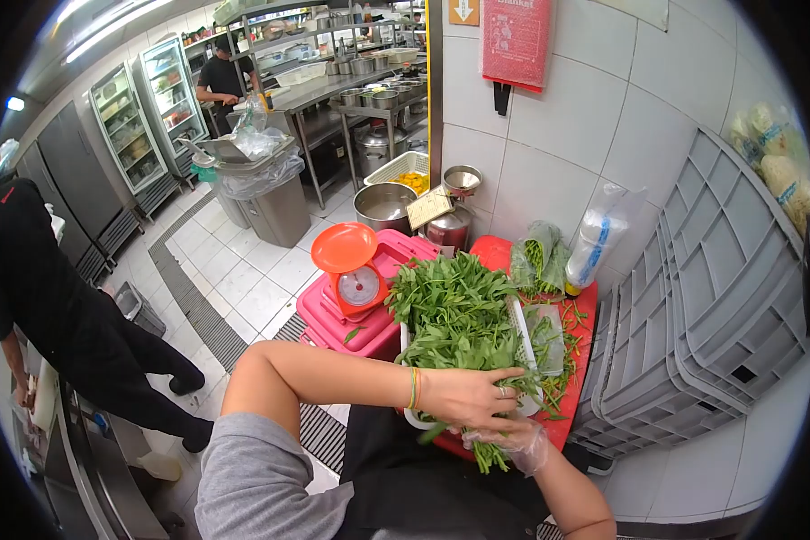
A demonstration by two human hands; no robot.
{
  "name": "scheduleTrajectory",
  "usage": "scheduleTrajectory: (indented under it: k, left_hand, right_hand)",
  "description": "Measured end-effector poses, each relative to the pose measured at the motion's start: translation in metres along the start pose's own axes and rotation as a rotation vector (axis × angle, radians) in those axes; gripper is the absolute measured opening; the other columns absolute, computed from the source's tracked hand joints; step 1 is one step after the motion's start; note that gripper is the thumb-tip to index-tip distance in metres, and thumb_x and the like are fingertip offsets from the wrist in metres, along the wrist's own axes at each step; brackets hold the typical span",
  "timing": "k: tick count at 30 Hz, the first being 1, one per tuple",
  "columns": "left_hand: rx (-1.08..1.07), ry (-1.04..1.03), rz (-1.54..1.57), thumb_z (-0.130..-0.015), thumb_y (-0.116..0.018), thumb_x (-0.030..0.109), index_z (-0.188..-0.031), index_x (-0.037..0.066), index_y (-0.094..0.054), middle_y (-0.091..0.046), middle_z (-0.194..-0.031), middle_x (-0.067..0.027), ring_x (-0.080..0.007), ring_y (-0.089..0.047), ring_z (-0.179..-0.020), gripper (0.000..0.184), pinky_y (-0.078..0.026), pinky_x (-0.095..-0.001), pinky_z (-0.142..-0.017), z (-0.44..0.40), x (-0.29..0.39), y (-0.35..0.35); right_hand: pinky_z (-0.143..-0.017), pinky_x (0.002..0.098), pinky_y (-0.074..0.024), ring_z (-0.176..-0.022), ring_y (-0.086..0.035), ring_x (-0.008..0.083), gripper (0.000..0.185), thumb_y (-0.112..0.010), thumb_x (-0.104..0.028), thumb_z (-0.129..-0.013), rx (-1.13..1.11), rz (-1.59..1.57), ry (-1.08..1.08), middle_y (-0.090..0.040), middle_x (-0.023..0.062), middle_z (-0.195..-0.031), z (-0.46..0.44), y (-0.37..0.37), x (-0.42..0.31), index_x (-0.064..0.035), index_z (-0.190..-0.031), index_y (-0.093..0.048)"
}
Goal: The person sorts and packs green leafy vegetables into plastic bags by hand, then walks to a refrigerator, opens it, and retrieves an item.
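Observation:
A big heap of leafy greens (pixel 459 301) with long stems fills a white plastic basket (pixel 523 342) in front of me. My left hand (pixel 477 398), bare with a ring and wrist bands, curls over a bunch at the near end, fingers partly apart. Below it, my right hand (pixel 519 443) wears a clear plastic glove and is closed around the same bunch. Cut stem ends (pixel 489 456) poke out under both hands. The right fingers are partly hidden by the left hand.
An orange scale (pixel 358 286) stands on a pink lidded box (pixel 319 310) to the left. Loose stems and bagged greens (pixel 540 256) lie on a red surface (pixel 587 315). Grey crates (pixel 693 297) rise at right. Two people work at left and behind; a bin (pixel 279 211) stands beyond.

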State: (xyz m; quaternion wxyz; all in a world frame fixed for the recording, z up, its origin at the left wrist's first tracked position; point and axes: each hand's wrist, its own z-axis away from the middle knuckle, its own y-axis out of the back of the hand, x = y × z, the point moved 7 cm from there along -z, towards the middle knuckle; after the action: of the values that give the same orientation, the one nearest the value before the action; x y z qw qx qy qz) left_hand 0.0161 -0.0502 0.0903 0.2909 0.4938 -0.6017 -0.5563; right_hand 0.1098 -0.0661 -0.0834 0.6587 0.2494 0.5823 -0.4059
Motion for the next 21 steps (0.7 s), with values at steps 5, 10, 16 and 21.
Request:
scheduleTrajectory:
  k: [5, 10, 16, 21]
  left_hand:
    - [-0.135, 0.162, 0.186, -0.058, -0.090, 0.037, -0.161, 0.020, -0.021, -0.040, -0.151, -0.0162, -0.0397, -0.035, -0.144, 0.126, -0.033, -0.0609, -0.114, 0.004, -0.011, 0.028]
    - [-0.244, 0.440, 0.662, -0.054, -0.088, 0.009, -0.144, 0.006, -0.043, -0.055, -0.124, -0.0166, -0.0404, -0.055, -0.120, 0.101, -0.046, -0.0514, -0.103, 0.039, -0.029, -0.008]
    - [0.327, 0.400, 0.782, -0.069, -0.083, 0.015, -0.127, 0.001, -0.055, -0.061, -0.125, -0.0188, -0.0380, -0.061, -0.118, 0.066, -0.050, -0.0448, -0.100, 0.040, -0.033, 0.023]
    - [0.427, 0.643, 0.912, -0.072, -0.082, 0.022, -0.135, 0.000, -0.053, -0.063, -0.127, -0.0213, -0.0383, -0.063, -0.116, 0.072, -0.051, -0.0431, -0.098, 0.037, -0.033, 0.042]
  right_hand:
    - [-0.115, 0.0390, -0.0389, -0.141, -0.044, 0.0256, 0.073, -0.065, -0.048, -0.096, 0.082, 0.858, 0.034, -0.045, 0.0164, -0.153, 0.021, -0.022, -0.074, -0.0032, -0.149, -0.044]
    - [-0.104, 0.0359, -0.0471, -0.121, -0.062, 0.0239, 0.056, -0.073, -0.034, -0.088, -0.030, 0.237, -0.048, -0.066, 0.0105, -0.130, 0.020, -0.031, -0.088, -0.0091, -0.135, -0.059]
    - [-0.093, 0.0377, -0.0515, -0.101, -0.067, 0.0261, 0.039, -0.074, -0.032, -0.086, 0.154, 0.687, -0.023, -0.072, 0.0057, -0.108, 0.033, -0.040, -0.146, -0.0090, -0.116, -0.066]
    - [-0.101, 0.0374, -0.0488, -0.113, -0.065, 0.0251, 0.067, -0.090, -0.022, -0.070, 0.291, 0.811, 0.068, -0.068, 0.0085, -0.123, 0.038, -0.041, -0.164, -0.0070, -0.128, -0.059]
